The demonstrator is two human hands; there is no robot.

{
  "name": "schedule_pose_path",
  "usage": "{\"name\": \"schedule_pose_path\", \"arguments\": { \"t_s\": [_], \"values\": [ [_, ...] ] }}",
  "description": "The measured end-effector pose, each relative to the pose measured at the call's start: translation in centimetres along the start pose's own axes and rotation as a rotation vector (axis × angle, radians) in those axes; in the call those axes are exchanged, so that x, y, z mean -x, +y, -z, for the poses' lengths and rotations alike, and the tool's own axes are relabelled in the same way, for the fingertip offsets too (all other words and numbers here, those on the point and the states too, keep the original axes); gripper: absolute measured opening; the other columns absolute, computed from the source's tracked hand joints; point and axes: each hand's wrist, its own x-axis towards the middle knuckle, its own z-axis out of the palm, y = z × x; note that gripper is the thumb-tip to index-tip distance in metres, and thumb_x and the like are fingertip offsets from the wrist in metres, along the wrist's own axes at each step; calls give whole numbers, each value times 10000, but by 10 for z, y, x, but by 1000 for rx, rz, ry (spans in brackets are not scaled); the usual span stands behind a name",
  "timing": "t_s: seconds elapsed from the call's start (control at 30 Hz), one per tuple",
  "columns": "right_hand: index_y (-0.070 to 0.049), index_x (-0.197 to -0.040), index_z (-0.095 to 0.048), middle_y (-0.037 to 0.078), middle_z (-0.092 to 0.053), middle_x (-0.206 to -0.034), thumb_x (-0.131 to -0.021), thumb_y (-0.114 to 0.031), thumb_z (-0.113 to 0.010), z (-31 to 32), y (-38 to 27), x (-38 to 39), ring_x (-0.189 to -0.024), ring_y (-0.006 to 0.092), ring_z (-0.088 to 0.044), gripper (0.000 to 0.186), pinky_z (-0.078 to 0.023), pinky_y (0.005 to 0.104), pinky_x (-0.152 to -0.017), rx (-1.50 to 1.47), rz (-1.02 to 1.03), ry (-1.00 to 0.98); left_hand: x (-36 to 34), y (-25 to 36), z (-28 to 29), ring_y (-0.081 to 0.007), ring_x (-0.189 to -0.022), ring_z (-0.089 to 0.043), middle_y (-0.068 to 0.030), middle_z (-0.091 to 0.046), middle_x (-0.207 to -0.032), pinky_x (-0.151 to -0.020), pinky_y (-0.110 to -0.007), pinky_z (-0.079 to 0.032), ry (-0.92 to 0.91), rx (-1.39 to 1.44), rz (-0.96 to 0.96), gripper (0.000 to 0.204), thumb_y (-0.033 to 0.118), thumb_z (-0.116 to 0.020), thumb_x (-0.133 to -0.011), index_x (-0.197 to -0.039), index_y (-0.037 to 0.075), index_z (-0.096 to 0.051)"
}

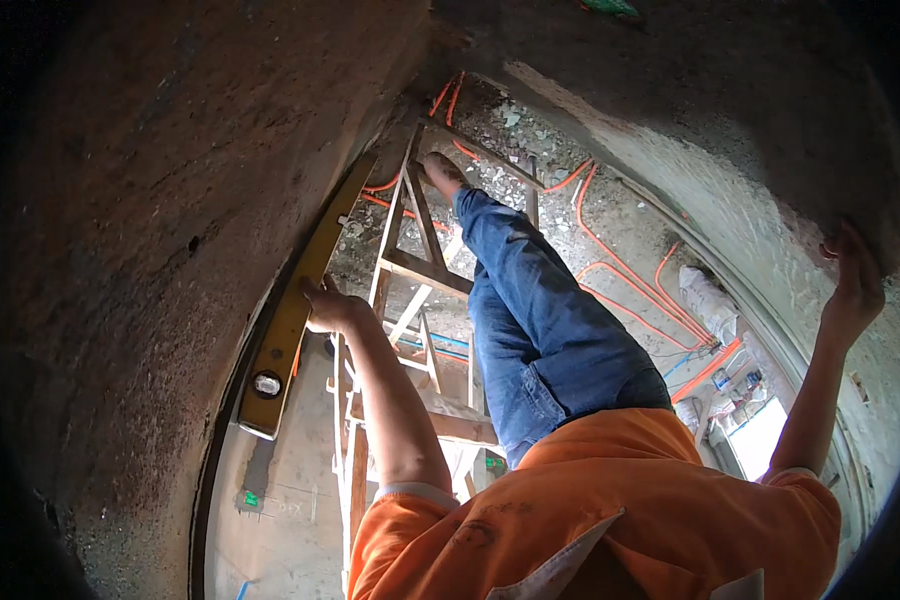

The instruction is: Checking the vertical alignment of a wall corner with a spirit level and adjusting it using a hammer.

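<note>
A long yellow spirit level [315, 262] lies along the edge of the rough brown wall on the left, with a round vial near its lower end. My left hand [332, 306] is closed around its side, about midway along; some of the fingers are hidden. On the far right, my right hand [854, 280] is raised beside the dark, rough surface of the other wall [770, 190]. Its fingers point up, the thumb stands apart, and I see nothing held. Whether the fingertips touch the wall is hard to make out.
Wooden ladder-like framing [425, 270] stands below me, next to my jeans-clad legs [530, 300]. One bare foot [445, 172] rests near its top. Orange conduits [630, 275] run across the rubble-strewn floor [515, 125] far below. A pale sack [708, 300] lies near the right wall.
</note>
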Motion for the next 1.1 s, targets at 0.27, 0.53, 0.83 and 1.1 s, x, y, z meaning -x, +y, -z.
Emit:
{"name": "schedule_pose_path", "arguments": {
  "t_s": [0.27,0.53,0.83,1.1],
  "values": [
    [-19,-1067,-695,109,-705,-870,-903,-126,-588,8,21,-3,-802,157,-666,223,-517,294,-786,33,44,-1,3,-8,-11,-266,-913,-629,-171,-617,-1087,-738,-354,-595,12,-4,36,333,94,-659,-829,-1099,-83,-579],
    [-27,-1067,-698,109,-708,-897,-906,-145,-575,6,15,-1,-816,168,-672,234,-518,317,-821,105,29,13,-8,-22,-8,-249,-1008,-596,-167,-588,-1156,-802,-349,-568,-42,-23,63,349,117,-614,-863,-1157,-59,-552],
    [-27,-1089,-687,106,-704,-889,-915,-136,-560,7,15,-1,-802,161,-667,241,-517,313,-805,101,4,0,-14,-31,-9,-240,-1020,-593,-147,-593,-1163,-805,-366,-536,-99,-24,49,332,118,-611,-871,-1157,-41,-555],
    [-16,-1075,-689,112,-699,-849,-900,-121,-588,6,22,-3,-778,155,-660,228,-521,294,-769,-50,24,7,-16,-25,-4,-252,-964,-613,-165,-600,-1134,-774,-363,-555,-45,14,82,298,93,-608,-875,-1118,-73,-563]
  ]
}}
